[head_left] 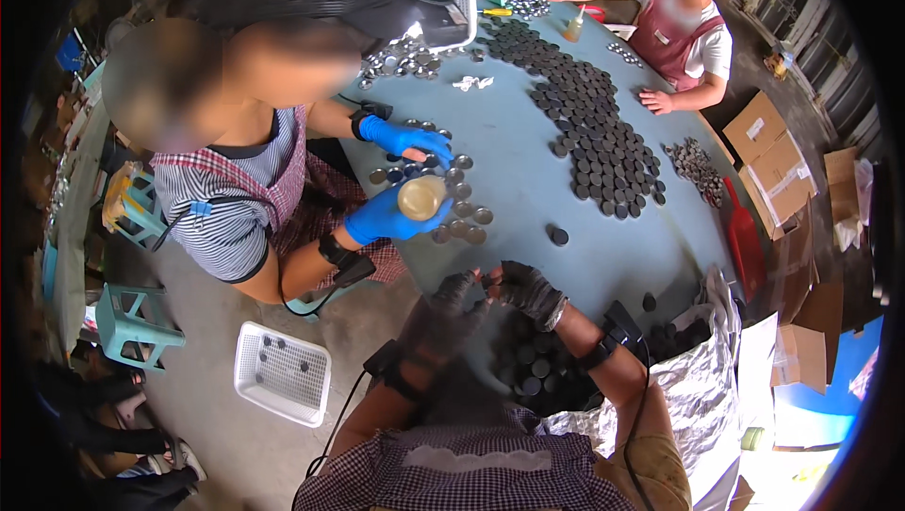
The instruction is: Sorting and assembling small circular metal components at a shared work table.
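Note:
My left hand [454,296] and my right hand [530,294], both in dark gloves with bare fingertips, meet over the near edge of the table. Their fingers are curled and pinched toward each other; what lies between them is too small to make out. Below my right forearm lies a heap of black round discs [533,365], partly hidden by my arm. A single black disc [559,236] rests on the blue-grey table [509,200] just beyond my hands. Another disc [649,302] sits alone to the right.
Many black discs [603,143] cover the table's middle. At left, a co-worker in blue gloves holds a yellowish bottle [421,198] over silvery round pieces [462,219]. Another person sits across. A silver bag [650,398], red dustpan [745,238] and white basket [283,374] are nearby.

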### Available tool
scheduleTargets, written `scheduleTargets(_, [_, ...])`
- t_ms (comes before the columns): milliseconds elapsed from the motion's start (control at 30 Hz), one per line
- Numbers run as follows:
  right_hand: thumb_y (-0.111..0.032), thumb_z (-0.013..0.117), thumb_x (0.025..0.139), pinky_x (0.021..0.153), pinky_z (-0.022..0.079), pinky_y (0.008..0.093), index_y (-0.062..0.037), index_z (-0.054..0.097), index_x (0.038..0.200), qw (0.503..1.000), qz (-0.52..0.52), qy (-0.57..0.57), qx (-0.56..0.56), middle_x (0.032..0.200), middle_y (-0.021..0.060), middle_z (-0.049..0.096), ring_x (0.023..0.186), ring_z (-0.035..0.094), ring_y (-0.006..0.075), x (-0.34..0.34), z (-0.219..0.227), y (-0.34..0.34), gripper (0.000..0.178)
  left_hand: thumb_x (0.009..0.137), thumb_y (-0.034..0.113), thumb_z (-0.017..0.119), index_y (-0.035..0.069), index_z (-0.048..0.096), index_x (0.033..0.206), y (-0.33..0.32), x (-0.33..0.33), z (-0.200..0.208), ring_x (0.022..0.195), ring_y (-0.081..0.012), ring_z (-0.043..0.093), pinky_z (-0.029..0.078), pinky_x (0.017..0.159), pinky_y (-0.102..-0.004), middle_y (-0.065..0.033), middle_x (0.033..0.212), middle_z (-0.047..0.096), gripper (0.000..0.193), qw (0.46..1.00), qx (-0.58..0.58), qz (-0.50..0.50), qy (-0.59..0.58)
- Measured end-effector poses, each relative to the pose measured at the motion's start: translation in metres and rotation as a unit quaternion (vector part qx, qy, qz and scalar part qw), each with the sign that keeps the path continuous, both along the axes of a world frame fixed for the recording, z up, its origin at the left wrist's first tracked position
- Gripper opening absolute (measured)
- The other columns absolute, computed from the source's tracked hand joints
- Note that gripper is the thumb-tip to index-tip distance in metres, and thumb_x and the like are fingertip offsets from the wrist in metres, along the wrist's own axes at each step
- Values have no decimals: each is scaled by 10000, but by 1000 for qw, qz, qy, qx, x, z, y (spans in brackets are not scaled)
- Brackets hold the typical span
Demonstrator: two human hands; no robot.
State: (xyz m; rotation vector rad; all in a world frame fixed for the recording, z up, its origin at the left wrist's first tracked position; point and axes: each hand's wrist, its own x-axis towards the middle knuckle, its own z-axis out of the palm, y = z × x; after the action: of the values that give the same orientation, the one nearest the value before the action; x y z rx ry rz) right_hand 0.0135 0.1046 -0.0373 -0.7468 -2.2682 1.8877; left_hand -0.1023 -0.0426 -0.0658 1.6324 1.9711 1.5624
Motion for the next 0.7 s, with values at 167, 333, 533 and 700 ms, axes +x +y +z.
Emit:
scheduleTargets(167, [-219,672,764,706,488,420,-44,587,1076,964,-65,-68,249,989,161,612,848,611,317,-39,-5,22,368,813,212,650,-11,557,1111,4,-6,-20,951,-349,610,510,829,-399,-194,1052,610,384,995,-15,84,47])
scheduleTargets(333, [-166,642,763,745,474,460,-34,592,890,907,-46,3,420,923,187,589,844,582,370,-64,-29,46,190,827,232,631,6,557,1102,3,-4,-19,943,-349,612,506,831,-410,-195,1051,610,364,993,-34,76,85])
scheduleTargets(533, [-88,642,712,731,475,434,-75,587,844,881,26,-35,470,864,153,578,820,566,364,-64,-33,44,143,818,177,639,19,566,1074,9,-5,-38,917,-349,620,518,803,-402,-177,1010,622,309,996,0,77,37])
scheduleTargets(700, [-108,638,719,750,488,421,-91,611,840,861,122,-88,486,885,144,592,876,578,352,-31,-31,74,125,790,151,662,45,585,1064,16,2,-26,937,-326,620,516,802,-393,-137,1008,629,303,998,-14,47,42])
